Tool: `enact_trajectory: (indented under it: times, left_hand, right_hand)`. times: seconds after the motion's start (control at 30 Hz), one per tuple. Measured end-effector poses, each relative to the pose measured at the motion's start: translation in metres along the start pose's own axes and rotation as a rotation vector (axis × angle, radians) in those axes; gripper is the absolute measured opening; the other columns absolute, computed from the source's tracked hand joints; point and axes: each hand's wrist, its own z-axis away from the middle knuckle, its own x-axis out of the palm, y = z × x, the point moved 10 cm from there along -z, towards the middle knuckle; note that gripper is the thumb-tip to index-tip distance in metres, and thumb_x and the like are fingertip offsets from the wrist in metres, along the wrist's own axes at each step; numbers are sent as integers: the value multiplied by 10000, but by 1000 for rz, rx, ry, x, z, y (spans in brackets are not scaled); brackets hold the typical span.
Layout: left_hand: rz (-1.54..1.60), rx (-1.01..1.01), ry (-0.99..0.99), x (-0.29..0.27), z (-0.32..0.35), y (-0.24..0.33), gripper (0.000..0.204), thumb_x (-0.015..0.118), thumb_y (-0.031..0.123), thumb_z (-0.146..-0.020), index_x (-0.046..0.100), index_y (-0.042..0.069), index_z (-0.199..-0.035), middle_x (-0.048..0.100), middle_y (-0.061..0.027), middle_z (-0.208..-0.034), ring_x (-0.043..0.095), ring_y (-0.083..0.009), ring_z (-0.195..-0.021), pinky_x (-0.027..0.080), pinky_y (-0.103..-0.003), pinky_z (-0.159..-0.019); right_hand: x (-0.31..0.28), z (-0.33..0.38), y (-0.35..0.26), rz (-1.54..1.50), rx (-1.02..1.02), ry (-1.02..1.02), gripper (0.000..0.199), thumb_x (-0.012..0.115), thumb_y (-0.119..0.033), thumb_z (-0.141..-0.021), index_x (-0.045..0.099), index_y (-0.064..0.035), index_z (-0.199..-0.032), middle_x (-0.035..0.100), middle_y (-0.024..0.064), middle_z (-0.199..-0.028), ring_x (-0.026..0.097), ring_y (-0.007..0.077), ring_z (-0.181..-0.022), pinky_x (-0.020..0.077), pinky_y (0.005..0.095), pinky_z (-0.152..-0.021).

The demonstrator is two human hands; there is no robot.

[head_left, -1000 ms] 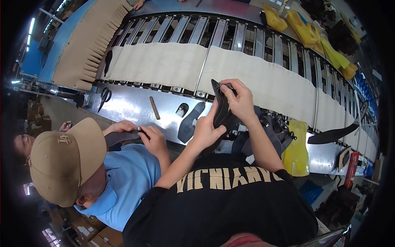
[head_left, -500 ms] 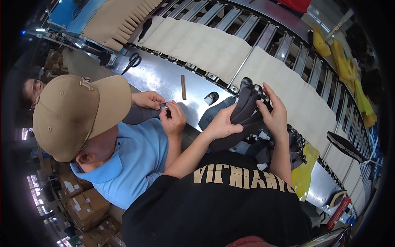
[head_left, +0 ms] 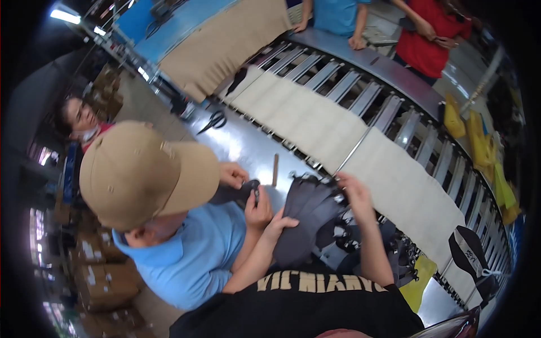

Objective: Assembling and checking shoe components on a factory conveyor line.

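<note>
A bundle of dark grey fabric pieces with glossy black ends lies fanned out before me, over the metal table's near edge. At its left side my left hand grips the pieces, thumb on top. My right hand has its fingers bent at the far right corner, by the black ends; blur hides exactly what they pinch. More grey pieces with black ends are heaped to the right. On my left a co-worker in a tan cap holds a similar grey piece in both hands.
Beyond the metal table runs a roller conveyor carrying a long cream sheet. Scissors and a brown stick lie on the table. A yellow bag hangs near its right end. Other people stand across the conveyor.
The grey bundle has gone from a tight bunch to a spread fan. My left hand has shifted to its left side, my right to its far corner. The whole view has turned somewhat.
</note>
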Motion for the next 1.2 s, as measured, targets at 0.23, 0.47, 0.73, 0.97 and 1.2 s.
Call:
enact_trajectory:
  times: [0.23, 0.47, 0.73, 0.97, 1.2]
  left_hand:
    - [630, -124, -228, 41, -41, 5, 465, 667, 46, -756, 508, -20, -1188, 621, -112, -1065, 621, -180, -943, 495, -266, -822]
    - [1407, -331, -326, -20, -24, 56, 249, 700, 141, -837, 615, 0, -1024, 661, -51, -935, 626, -85, -824, 491, -183, -720]
    - [1746, -420, -290, -40, -26, 46, 283, 758, 227, -813, 689, 47, -1020, 667, 8, -846, 618, -57, -773, 478, -164, -689]
    - [908, -7, -332, -32, -23, 22, 601, 655, 94, -757, 439, 24, -1314, 590, -159, -1151, 590, -292, -1019, 473, -345, -899]
    - [-54, 25, -57, 4, -21, 20, 626, 595, -7, -698, 402, -82, -1288, 598, -232, -1103, 625, -325, -1006, 521, -373, -872]
  right_hand:
    - [28, 0, 16, 56, 61, -26, 273, 490, -165, -977, 631, -25, -1165, 660, 23, -1001, 555, 79, -922, 424, 222, -832]
    - [-17, -80, 8, 360, -4, -57, 657, 619, -256, -867, 341, -155, -1453, 687, 108, -821, 642, 163, -647, 500, 295, -652]
    - [-167, -241, -24, 891, 259, 205, 794, 522, -101, -796, 187, -202, -1509, 695, 148, -759, 671, 225, -613, 526, 337, -592]
    - [-182, -277, 0, 704, 277, 221, 572, 488, -66, -805, 476, -97, -1376, 688, 119, -710, 658, 202, -588, 519, 315, -567]
    - [-33, -259, 149, 648, 263, -158, 314, 623, -254, -799, 695, -99, -1063, 671, 102, -688, 640, 184, -586, 525, 320, -590]
